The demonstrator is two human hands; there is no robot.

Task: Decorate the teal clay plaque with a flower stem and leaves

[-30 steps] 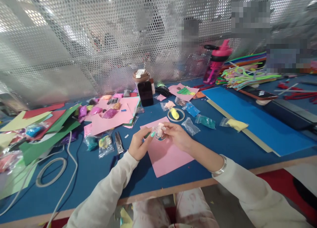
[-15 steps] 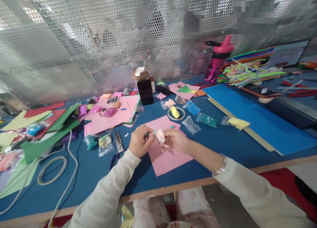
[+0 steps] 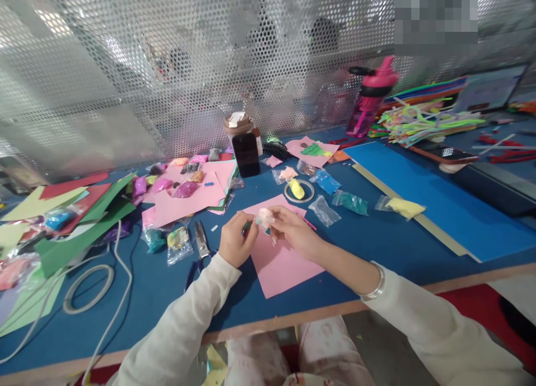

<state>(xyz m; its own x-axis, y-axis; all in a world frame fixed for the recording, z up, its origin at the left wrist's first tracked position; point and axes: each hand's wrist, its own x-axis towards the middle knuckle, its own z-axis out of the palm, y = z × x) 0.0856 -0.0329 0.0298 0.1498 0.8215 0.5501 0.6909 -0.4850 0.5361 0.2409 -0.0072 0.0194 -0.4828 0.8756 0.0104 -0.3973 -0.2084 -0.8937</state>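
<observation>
My right hand (image 3: 295, 232) has its fingers closed round a pale pink lump of clay (image 3: 264, 217), with what looks like clear plastic about it. Close beside the lump, my left hand (image 3: 235, 239) is pinched, and a bit of dark green clay (image 3: 245, 228) shows between its fingers. Both hands are above a pink sheet of paper (image 3: 285, 271). Left of my left hand lie scissors (image 3: 201, 242) with the blades pointing away from me. A yellow clay lump (image 3: 297, 189) rests inside a tape roll (image 3: 311, 193) beyond my right hand.
Several bagged clays, such as a teal packet (image 3: 350, 202), lie around the table. At the back stand a phone (image 3: 246, 155), a lidded cup (image 3: 238, 124) and a pink bottle (image 3: 374, 93). Blue board (image 3: 444, 201) covers the right; a white cable (image 3: 121, 296) crosses the left.
The pale pink clay has moved slightly up and left in my right hand, and that hand's fingers have shifted over it. My left hand has barely moved.
</observation>
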